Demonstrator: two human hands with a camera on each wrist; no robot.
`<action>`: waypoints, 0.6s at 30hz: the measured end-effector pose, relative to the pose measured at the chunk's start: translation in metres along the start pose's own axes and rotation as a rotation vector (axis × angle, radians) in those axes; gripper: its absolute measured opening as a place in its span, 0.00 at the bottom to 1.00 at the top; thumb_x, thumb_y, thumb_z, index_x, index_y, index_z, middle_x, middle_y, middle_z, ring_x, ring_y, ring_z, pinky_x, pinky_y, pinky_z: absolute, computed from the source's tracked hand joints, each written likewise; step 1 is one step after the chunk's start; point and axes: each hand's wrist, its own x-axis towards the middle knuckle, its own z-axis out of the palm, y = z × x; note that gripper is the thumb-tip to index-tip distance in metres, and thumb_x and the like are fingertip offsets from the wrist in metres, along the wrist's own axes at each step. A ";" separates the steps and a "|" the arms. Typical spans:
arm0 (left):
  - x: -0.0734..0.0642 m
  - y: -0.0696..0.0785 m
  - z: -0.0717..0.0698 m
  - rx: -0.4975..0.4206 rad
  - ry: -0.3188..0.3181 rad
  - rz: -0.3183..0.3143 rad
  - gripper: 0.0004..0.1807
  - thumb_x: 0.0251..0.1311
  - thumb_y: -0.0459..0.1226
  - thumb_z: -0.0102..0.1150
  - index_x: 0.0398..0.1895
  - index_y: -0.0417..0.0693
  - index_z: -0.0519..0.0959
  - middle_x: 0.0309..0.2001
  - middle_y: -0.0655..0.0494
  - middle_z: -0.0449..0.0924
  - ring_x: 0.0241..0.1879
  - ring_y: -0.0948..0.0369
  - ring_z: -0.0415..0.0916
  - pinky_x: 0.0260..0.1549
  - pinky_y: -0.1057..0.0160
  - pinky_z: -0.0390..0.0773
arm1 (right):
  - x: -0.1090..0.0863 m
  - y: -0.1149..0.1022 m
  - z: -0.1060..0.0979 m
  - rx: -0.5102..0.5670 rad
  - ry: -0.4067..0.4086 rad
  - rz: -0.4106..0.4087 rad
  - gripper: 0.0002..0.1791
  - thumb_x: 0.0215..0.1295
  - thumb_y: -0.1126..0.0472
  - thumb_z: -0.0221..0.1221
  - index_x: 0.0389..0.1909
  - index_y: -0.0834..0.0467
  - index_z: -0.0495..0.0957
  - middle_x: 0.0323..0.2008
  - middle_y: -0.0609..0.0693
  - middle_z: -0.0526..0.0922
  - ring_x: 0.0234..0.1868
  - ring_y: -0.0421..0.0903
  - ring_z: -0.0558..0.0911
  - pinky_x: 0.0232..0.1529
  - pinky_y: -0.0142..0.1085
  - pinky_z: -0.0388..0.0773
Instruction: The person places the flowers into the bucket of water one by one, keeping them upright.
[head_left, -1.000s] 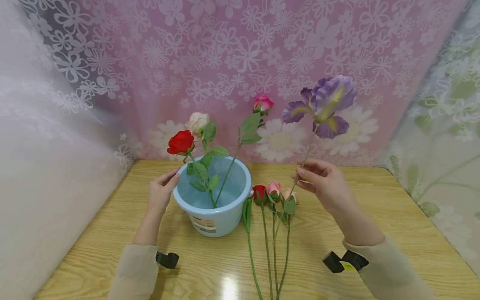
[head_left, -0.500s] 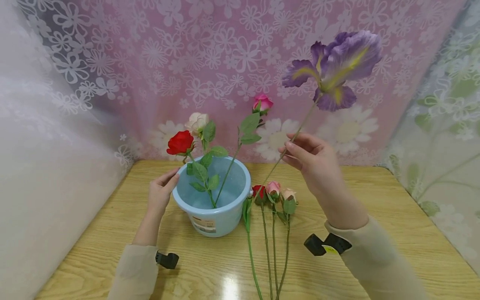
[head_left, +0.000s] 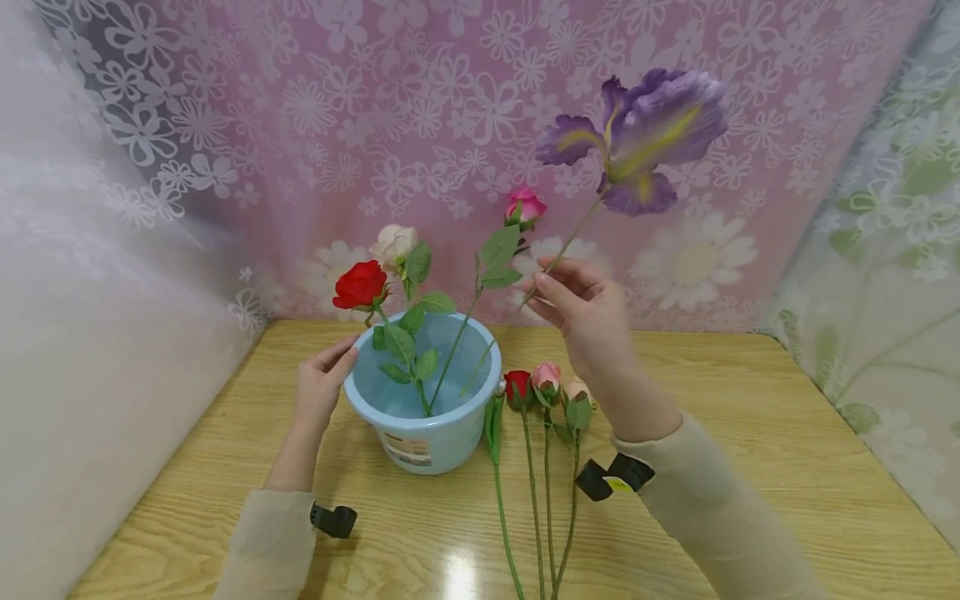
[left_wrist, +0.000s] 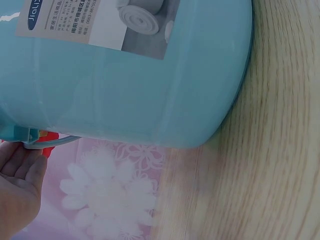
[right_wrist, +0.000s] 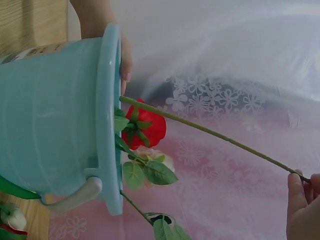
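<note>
A light blue plastic bucket (head_left: 450,446) stands upright on the table. My left hand (head_left: 322,387) grips its left rim, thumb over the edge. An artificial purple iris (head_left: 656,137) with yellow streaks leans up to the right, its stem pinched between the thumb and fingers of my right hand (head_left: 588,333). The iris stem's lower end reaches past the rim into the bucket, as the right wrist view also shows. Inside the bucket stand a red rose (head_left: 361,284), a white rose (head_left: 394,246) and a bright pink rose (head_left: 527,207) with green leaves.
Right of the bucket lie a red rose (head_left: 517,387), a pink rose (head_left: 547,377), a peach rose (head_left: 577,390) and a green-leaved stem (head_left: 495,433), blooms toward the back. The bucket's handle (right_wrist: 75,196) hangs at its side. A pink floral curtain (head_left: 450,125) closes off the back.
My right hand has raised the iris and carried it left, bringing the stem's lower end from over the lying roses to inside the bucket. My left hand stays at the rim.
</note>
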 end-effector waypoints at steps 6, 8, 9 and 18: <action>0.000 0.000 0.000 -0.007 0.001 0.004 0.17 0.57 0.36 0.55 0.48 0.35 0.76 0.48 0.40 0.74 0.40 0.71 0.73 0.37 0.74 0.73 | 0.000 0.019 0.004 -0.106 -0.012 0.060 0.06 0.60 0.68 0.54 0.33 0.57 0.78 0.29 0.49 0.78 0.35 0.43 0.78 0.42 0.36 0.75; 0.000 0.000 0.000 -0.008 0.002 0.001 0.17 0.58 0.36 0.55 0.48 0.35 0.76 0.48 0.40 0.74 0.40 0.71 0.73 0.37 0.74 0.73 | -0.001 0.026 0.006 -0.141 -0.006 0.070 0.05 0.60 0.69 0.54 0.35 0.59 0.77 0.30 0.49 0.78 0.35 0.44 0.78 0.43 0.37 0.74; 0.000 0.000 0.000 -0.008 0.003 -0.001 0.17 0.58 0.36 0.55 0.48 0.35 0.76 0.48 0.40 0.74 0.40 0.71 0.73 0.37 0.74 0.73 | -0.001 0.029 0.006 -0.160 -0.005 0.077 0.06 0.60 0.69 0.54 0.35 0.59 0.77 0.30 0.49 0.78 0.35 0.43 0.78 0.44 0.37 0.74; 0.000 -0.001 0.000 -0.010 0.001 -0.004 0.17 0.57 0.36 0.56 0.48 0.35 0.76 0.48 0.40 0.74 0.41 0.70 0.73 0.38 0.74 0.73 | -0.002 0.055 0.010 -0.206 -0.005 0.091 0.04 0.59 0.70 0.54 0.33 0.62 0.77 0.27 0.48 0.79 0.34 0.45 0.79 0.41 0.38 0.75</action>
